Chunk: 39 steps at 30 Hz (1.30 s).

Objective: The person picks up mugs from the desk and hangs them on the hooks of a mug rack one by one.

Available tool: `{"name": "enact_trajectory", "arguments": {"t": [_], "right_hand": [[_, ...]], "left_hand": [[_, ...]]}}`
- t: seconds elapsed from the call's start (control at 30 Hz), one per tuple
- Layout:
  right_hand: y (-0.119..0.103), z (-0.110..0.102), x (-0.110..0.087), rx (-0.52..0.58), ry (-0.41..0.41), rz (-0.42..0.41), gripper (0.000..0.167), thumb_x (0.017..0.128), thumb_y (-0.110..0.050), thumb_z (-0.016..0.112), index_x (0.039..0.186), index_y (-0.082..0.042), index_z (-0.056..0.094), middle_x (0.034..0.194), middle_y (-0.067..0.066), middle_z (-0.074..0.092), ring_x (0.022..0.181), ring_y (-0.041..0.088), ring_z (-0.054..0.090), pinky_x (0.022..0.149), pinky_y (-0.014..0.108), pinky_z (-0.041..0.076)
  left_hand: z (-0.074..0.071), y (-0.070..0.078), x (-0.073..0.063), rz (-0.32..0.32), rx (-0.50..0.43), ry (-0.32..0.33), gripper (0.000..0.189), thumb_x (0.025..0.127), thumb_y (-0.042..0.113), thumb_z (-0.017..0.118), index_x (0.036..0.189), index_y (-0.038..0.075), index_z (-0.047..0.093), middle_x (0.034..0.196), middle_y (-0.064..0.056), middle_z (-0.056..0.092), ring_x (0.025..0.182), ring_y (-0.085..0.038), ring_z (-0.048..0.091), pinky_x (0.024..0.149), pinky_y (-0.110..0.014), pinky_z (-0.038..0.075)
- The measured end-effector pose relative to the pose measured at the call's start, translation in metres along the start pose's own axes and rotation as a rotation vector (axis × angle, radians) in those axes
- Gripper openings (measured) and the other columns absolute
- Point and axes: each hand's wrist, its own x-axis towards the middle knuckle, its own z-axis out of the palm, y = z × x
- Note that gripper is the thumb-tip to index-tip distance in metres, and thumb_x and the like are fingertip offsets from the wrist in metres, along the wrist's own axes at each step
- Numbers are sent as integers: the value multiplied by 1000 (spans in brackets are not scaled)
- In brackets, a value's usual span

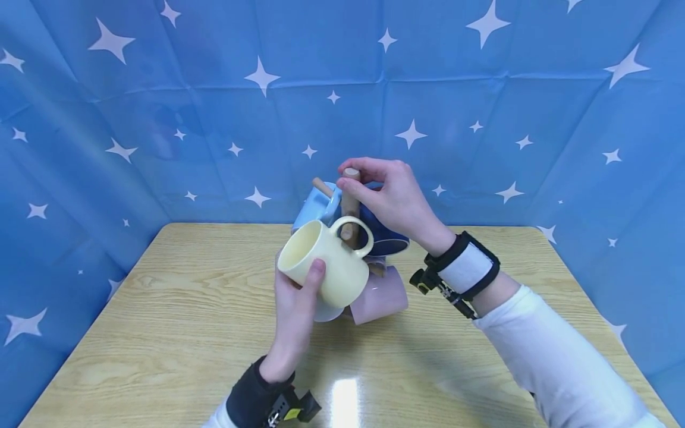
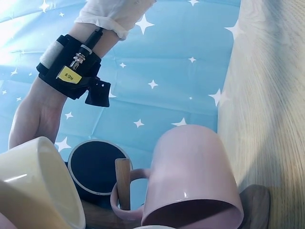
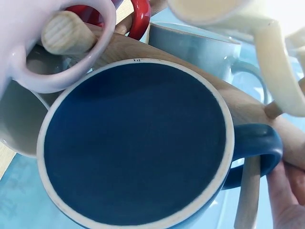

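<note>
A pale yellow mug is in my left hand, thumb on its side near the rim, mouth tipped up to the left. Its handle loop overlaps the end of a peg on a wooden mug tree in the head view. My right hand grips the top of the tree's post between thumb and fingers. A dark blue mug hangs by its handle on a peg beneath that hand. Lower down, a pink mug hangs on another peg. A light blue mug hangs at the back left.
Part of a red mug and a grey mug show lower on the tree in the right wrist view. The tree stands on a wood-grain table. Behind it hangs a blue star-patterned cloth.
</note>
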Motion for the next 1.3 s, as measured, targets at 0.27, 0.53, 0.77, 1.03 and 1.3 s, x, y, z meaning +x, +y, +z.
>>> {"name": "enact_trajectory", "arguments": {"t": [0.27,0.53,0.77,1.03,1.3], "right_hand": [[0,-1,0,5,-3,3,21,101,-14,71,119,-4,76,87,14,74,76,22,70,57,22,42],[0,0,0,6,-5,11,21,101,-15,71,119,-5,76,87,13,74,76,22,70,55,22,39],[1,0,0,7,-2,-2,20,101,-14,71,118,-4,75,86,14,73,75,22,70,55,22,38],[0,0,0,4,-5,-1,21,101,-14,71,118,-4,76,89,14,75,77,21,71,55,22,38],[-1,-1,0,6,-2,7,21,101,-14,71,119,-5,76,89,14,75,78,22,73,56,22,40]], "left_hand": [[0,-1,2,-9,39,-17,58,97,24,68,147,8,44,134,-8,60,117,-13,59,102,-31,49],[0,-2,2,-23,48,-34,60,98,25,67,150,10,41,139,-11,58,120,-15,58,103,-32,49],[1,-3,2,-30,66,-38,63,98,29,68,151,12,40,139,-12,57,119,-14,58,102,-30,49],[1,-3,2,-36,62,-46,63,98,26,67,152,11,39,140,-12,57,120,-15,57,103,-32,48],[3,-5,1,-39,59,-55,63,97,24,67,152,11,38,139,-12,56,120,-16,57,102,-34,48]]}}
